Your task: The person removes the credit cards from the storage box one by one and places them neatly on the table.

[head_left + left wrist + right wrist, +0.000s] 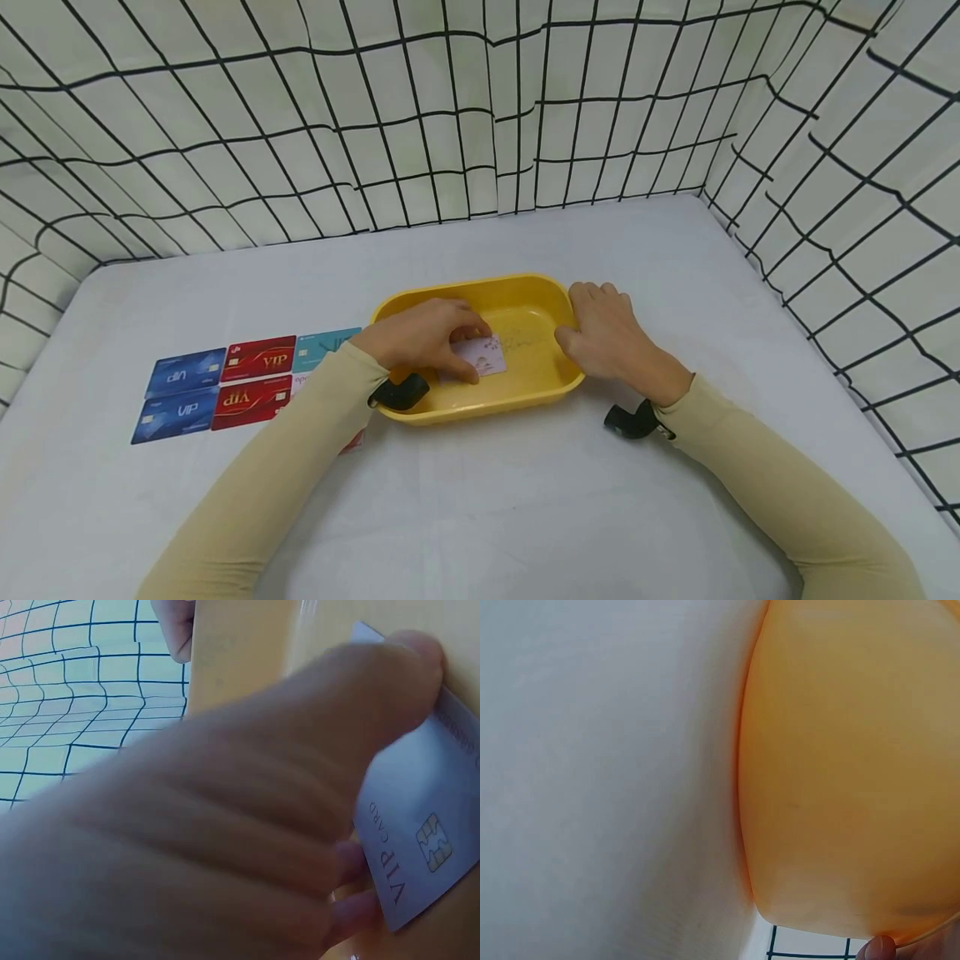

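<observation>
A yellow plastic tray [450, 408] stands on the white table. Inside it lies a pale card with a floral pattern [491, 358]; the left wrist view shows "VIP CARD" lettering and a chip on this card [420, 817]. My left hand [427, 333] reaches into the tray and pinches the card, thumb at one long edge and fingers at the other. At the tray's right end, my right hand [607, 337] grips the rim, thumb over the inner side. In the right wrist view a fingertip [880, 948] shows at the rim, beside the tray's outer wall [840, 772].
Left of the tray, several cards lie in two rows: blue cards [180, 372], red cards [258, 356] and a teal card [322, 346], others partly covered by my left sleeve [277, 467]. A black wire grid [405, 117] borders the table's back and sides.
</observation>
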`<state>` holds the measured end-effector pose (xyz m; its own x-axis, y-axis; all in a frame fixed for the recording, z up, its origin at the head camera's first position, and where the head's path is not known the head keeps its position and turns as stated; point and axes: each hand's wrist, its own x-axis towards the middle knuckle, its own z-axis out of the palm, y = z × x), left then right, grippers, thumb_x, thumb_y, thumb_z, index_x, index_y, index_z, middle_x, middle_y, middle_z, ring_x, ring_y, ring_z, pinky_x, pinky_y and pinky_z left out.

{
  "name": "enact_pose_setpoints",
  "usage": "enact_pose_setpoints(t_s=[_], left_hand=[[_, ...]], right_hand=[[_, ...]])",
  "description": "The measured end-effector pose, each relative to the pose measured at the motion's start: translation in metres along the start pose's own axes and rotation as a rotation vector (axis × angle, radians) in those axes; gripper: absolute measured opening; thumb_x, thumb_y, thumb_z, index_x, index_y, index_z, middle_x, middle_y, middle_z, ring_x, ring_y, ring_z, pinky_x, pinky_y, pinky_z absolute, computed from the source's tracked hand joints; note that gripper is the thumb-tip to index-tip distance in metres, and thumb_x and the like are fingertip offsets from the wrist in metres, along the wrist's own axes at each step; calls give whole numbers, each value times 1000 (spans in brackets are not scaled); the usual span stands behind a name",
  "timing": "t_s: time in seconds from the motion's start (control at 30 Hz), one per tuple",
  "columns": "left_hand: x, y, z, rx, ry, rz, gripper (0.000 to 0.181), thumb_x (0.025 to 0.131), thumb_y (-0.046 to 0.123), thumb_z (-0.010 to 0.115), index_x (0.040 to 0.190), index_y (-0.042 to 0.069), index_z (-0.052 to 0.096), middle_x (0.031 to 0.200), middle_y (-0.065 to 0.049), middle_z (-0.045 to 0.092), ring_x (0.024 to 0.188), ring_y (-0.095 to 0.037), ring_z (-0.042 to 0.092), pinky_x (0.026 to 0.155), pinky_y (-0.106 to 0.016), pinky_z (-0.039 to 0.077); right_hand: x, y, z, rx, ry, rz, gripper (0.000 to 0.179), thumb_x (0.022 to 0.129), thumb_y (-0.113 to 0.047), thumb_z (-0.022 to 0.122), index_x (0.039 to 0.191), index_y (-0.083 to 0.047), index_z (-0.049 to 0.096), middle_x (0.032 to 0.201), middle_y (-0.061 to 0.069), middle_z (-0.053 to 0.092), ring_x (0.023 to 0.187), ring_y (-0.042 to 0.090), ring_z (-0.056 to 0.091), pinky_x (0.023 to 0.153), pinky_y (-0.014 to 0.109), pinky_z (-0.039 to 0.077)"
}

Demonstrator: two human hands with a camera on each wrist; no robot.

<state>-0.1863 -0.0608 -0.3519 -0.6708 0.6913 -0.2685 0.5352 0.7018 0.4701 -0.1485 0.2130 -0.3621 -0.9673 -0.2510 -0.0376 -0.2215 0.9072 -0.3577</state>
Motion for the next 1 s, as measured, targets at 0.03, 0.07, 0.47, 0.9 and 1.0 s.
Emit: enact_pose_setpoints(t_s=[0.03,0.07,0.47,0.9,1.0], left_hand=[[-1,0,0,-2,-7,4,59,84,44,85,134,19,68,123,-1,65,105,-17,58,100,-34,52],[-1,0,0,-2,-12,11,59,84,42,85,135,19,68,124,-1,65,105,-17,58,99,-33,52],[-4,0,-1,-14,-66,39,64,83,28,78,145,20,62,120,-3,59,101,-17,53,88,-30,46],[-3,10,-6,-6,-44,-51,54,83,34,88,125,11,62,112,-4,63,104,-21,55,98,-36,49],[-3,11,-6,32,-45,-73,54,83,37,88,125,13,63,111,-4,62,103,-21,55,97,-34,48]], right_hand=[[0,0,0,-1,-1,1,26,89,-24,46,103,-3,53,89,10,51,87,31,41,75,36,25],[0,-1,0,-1,-2,1,26,89,-24,47,103,-3,53,89,10,51,87,31,41,75,36,25],[-1,-2,-1,-6,-8,-1,28,90,-24,47,105,-2,54,89,11,51,87,30,41,75,36,25],[-1,-2,-1,-10,-8,2,30,90,-25,47,108,-2,54,91,11,52,88,30,42,75,36,26],[-1,-3,-1,-13,-10,3,31,91,-25,47,110,-1,54,92,11,52,89,30,42,76,36,27]])
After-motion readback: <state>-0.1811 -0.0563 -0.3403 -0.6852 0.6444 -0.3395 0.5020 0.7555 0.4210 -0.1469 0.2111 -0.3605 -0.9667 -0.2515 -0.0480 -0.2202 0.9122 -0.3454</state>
